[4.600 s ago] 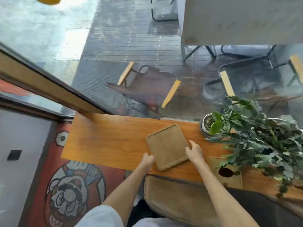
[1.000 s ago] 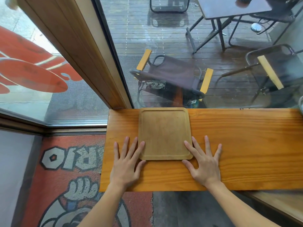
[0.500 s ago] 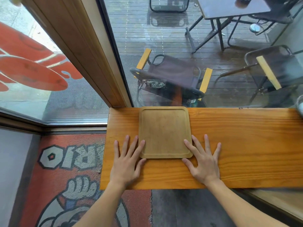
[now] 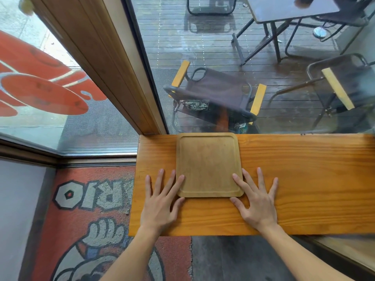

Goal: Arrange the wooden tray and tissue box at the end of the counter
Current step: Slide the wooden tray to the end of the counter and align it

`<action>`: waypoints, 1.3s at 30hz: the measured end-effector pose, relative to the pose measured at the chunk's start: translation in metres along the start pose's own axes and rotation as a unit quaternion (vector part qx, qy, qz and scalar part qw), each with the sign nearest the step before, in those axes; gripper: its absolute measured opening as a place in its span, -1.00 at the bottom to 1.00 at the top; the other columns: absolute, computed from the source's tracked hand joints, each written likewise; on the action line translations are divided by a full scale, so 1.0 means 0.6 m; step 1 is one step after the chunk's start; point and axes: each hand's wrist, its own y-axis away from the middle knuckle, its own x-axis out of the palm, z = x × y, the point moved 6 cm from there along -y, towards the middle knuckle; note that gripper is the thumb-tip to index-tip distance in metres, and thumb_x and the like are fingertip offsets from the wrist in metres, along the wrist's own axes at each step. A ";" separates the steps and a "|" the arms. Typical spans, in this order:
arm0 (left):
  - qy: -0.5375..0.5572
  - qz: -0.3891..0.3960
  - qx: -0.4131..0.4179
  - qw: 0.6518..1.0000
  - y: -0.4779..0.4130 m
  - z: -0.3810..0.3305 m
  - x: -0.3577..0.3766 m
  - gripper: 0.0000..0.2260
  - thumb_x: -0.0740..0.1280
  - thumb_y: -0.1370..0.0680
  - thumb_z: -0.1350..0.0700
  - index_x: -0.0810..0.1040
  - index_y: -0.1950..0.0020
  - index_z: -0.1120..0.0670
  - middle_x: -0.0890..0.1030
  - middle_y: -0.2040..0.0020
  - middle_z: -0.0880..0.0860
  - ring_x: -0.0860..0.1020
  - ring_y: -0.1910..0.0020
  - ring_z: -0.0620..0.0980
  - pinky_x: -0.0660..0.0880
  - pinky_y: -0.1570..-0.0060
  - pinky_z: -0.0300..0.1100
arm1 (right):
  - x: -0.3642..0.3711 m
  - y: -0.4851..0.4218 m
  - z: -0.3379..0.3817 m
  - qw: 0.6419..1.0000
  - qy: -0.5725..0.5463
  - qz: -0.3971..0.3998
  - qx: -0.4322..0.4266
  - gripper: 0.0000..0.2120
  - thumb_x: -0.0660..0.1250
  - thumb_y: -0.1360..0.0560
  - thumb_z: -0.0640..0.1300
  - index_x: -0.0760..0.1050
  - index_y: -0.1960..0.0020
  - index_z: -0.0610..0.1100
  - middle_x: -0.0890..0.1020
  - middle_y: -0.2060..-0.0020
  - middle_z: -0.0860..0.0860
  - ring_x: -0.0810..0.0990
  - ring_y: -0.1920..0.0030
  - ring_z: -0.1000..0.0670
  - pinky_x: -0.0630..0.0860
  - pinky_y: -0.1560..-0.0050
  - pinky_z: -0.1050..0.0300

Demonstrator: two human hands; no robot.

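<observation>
Squaring tray (image 4: 209, 165) against the counter (image 4: 304, 179) back edge near its left end; our left hand (image 4: 160, 203) and right hand (image 4: 256, 201) lie flat, fingers spread, flanking its near corners. Push evenly so it won't skew. Tissue box unseen.

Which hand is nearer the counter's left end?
Left. The left hand lies flat at the wooden tray's near-left corner, close to the counter's left end; the right hand lies at the tray's near-right corner, farther away.
</observation>
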 end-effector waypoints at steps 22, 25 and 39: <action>-0.025 -0.007 -0.003 1.000 -0.002 -0.006 -0.010 -0.39 0.20 -0.57 -0.17 0.16 -0.60 -0.08 0.19 -0.61 0.01 0.06 -0.61 0.22 0.08 -0.45 0.42 | 0.002 -0.005 -0.001 0.999 0.026 0.023 -0.006 -0.34 0.16 -0.47 0.32 0.16 -0.53 0.22 0.26 -0.54 0.06 -0.02 -0.59 -0.23 -0.12 -0.37 -0.60; -0.031 -0.006 -0.002 0.999 -0.001 -0.006 -0.007 -0.38 0.20 -0.57 -0.18 0.15 -0.60 -0.07 0.18 -0.62 0.02 0.07 -0.61 0.22 0.07 -0.44 0.44 | 0.004 -0.005 -0.001 0.999 0.030 0.023 -0.006 -0.34 0.15 -0.46 0.32 0.16 -0.53 0.20 0.27 -0.54 0.05 -0.01 -0.59 -0.24 -0.11 -0.37 -0.61; -0.040 0.015 0.005 0.999 -0.002 -0.006 -0.005 -0.38 0.17 -0.58 -0.18 0.12 -0.61 -0.07 0.15 -0.63 0.05 0.03 -0.61 0.25 0.00 -0.45 0.46 | 0.006 -0.006 -0.003 0.999 0.023 0.021 -0.015 -0.35 0.16 -0.47 0.28 0.18 -0.53 0.17 0.27 -0.54 0.01 -0.01 -0.59 -0.25 -0.13 -0.37 -0.60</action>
